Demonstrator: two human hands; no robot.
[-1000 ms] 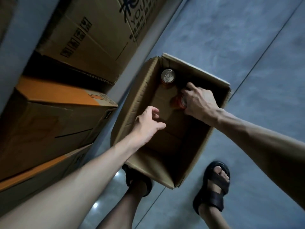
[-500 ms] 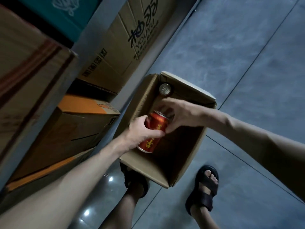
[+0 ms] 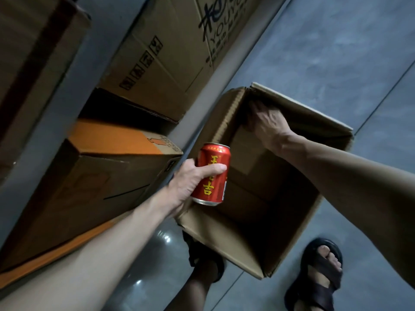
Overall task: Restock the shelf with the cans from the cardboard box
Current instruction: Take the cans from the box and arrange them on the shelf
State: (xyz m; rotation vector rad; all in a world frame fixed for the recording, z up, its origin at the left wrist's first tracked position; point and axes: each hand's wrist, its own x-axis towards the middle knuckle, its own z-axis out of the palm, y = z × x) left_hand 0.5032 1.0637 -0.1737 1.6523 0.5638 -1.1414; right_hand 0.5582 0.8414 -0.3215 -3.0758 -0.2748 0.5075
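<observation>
Grey tiled floor [image 3: 336, 52] lies bare to the right of and beyond the work. On the left stands a grey shelf [image 3: 98, 41] packed with closed cartons. The largest carton [image 3: 170, 52] bears dark brush lettering above "YOUYU" and handling symbols. Below it sits an orange-topped carton [image 3: 101, 176].

Just beside the shelf front stands the open cardboard box [image 3: 224, 239], flaps up, with much of its bottom bare. The right hand [image 3: 267, 122] reaches into the box's far, shadowed corner, fingers bent down. Whether they hold anything cannot be told.

The left hand [image 3: 190, 182] grips a red can [image 3: 213, 176] upright above the box's near-left edge, thumb across yellow Chinese characters, the lowest being 吉. A dark sandal [image 3: 318, 277] stands at lower right.
</observation>
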